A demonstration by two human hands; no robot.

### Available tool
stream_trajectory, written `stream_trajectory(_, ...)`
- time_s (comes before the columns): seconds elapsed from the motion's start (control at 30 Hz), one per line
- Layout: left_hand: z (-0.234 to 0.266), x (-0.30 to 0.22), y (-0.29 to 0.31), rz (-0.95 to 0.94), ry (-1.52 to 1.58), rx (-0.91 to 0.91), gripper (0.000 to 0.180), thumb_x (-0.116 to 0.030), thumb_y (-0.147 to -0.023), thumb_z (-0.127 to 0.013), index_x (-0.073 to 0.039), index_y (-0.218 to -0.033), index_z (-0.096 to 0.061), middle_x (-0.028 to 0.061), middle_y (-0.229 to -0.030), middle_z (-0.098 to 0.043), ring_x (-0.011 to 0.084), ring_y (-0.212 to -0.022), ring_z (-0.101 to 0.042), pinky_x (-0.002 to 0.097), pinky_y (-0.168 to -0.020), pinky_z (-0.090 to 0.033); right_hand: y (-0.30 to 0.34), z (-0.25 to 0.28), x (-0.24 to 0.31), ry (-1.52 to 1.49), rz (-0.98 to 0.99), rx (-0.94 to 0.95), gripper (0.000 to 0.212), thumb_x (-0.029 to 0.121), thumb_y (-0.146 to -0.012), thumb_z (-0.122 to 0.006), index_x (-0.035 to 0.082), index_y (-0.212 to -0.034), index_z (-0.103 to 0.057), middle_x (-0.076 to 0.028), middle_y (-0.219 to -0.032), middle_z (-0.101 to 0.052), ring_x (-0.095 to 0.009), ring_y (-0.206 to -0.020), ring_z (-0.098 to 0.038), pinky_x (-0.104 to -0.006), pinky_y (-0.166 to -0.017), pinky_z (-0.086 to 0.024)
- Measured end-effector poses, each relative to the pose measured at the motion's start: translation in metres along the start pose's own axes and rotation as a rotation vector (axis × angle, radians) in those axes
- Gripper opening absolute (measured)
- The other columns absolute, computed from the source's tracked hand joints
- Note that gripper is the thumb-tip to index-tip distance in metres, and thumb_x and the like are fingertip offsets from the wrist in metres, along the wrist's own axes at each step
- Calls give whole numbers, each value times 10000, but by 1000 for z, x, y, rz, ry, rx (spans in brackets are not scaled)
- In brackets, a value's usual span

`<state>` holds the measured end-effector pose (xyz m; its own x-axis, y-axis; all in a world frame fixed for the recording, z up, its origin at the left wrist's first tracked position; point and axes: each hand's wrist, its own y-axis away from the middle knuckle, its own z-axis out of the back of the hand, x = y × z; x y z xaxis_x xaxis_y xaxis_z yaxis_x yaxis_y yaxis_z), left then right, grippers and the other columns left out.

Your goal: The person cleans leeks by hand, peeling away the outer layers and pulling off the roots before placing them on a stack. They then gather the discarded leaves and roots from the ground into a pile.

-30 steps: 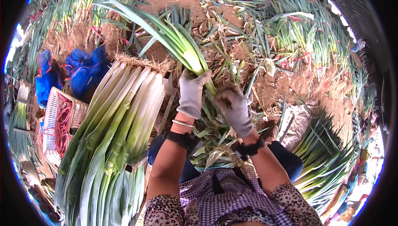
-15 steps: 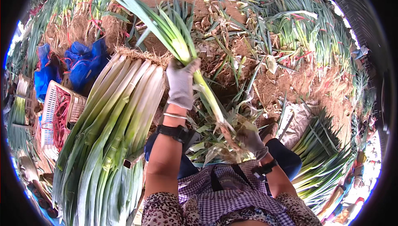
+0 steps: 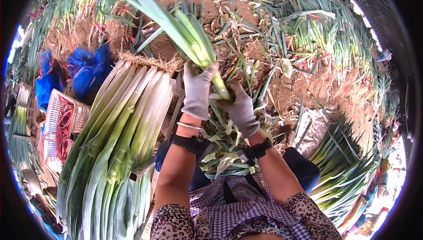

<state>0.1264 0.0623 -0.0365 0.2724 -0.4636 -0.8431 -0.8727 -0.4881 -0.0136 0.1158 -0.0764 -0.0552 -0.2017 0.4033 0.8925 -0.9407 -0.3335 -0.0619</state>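
Head view: one leek point(image 3: 194, 45), held in front of the person, leaves toward the upper left, stalk slanting down to the right. Left hand point(image 3: 197, 92), gloved, clamped around the stalk below the leaves. Right hand point(image 3: 240, 113), gloved, fingers closed on the lower stalk. At left, a row of large leeks point(image 3: 128, 130), side by side, roots away from the person; beyond it, a white basket point(image 3: 52, 121) containing red ties point(image 3: 65, 127).

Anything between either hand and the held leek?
Nothing visible beyond the gloves: the left hand is closed around the leek, and the right hand is at its lower visible end.
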Motion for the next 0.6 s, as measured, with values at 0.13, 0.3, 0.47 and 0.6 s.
stream_trajectory(0.13,11,-16,4,329,174,206,281,-49,-867,-606,20,-1120,-506,120,-941,-615,248,-820,-645,343,-714,-555,5,20,24,-473,-238,214,576,12,-717,-748,-47,-1221,-476,-80,-1032,-612,-127,-861,-580,-265,-767,-491)
stream_trajectory(0.3,9,-6,7,327,67,138,216,11,-805,-657,46,-1004,-581,73,-851,-633,162,-714,-617,294,-640,-516,19,13,7,-47,112,-50,459,32,-686,-759,4,-1091,-545,-117,-979,-623,-197,-880,-613,-307,-758,-495)
stream_trajectory(0.47,5,-8,6,312,-43,54,245,-6,-797,-671,11,-1024,-580,69,-863,-633,165,-779,-617,294,-733,-502,27,16,-5,172,381,-151,354,59,-656,-770,31,-942,-563,-117,-866,-577,-285,-752,-590,-366,-681,-490)
stream_trajectory(0.6,5,-5,10,229,-99,35,225,-26,-773,-706,2,-966,-595,52,-840,-632,146,-752,-594,272,-709,-474,15,11,21,300,184,-164,298,113,-687,-776,32,-880,-564,-142,-850,-580,-269,-753,-593,-344,-664,-486)
